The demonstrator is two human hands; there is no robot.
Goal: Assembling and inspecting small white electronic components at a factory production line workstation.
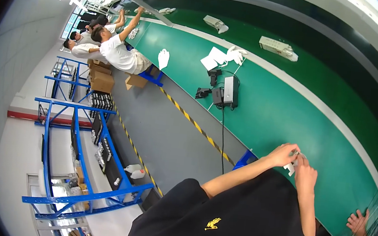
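Note:
Over the near edge of the green worktop, my left hand (283,155) and my right hand (306,175) meet. The fingers of both are pinched together around a small white piece (291,169). Part of it sticks out below the fingers; the rest is covered, and its kind cannot be made out. A black and silver box-shaped device (230,92) with dark cables lies on the worktop, further off to the left of my hands.
White papers (214,58) and white gloves (236,55) lie beyond the device. Boxed items (276,47) sit on the dark green conveyor (249,37). Another person's hand (358,221) rests at right. Co-workers (121,52) stand far left. Blue racks (75,110) line the floor.

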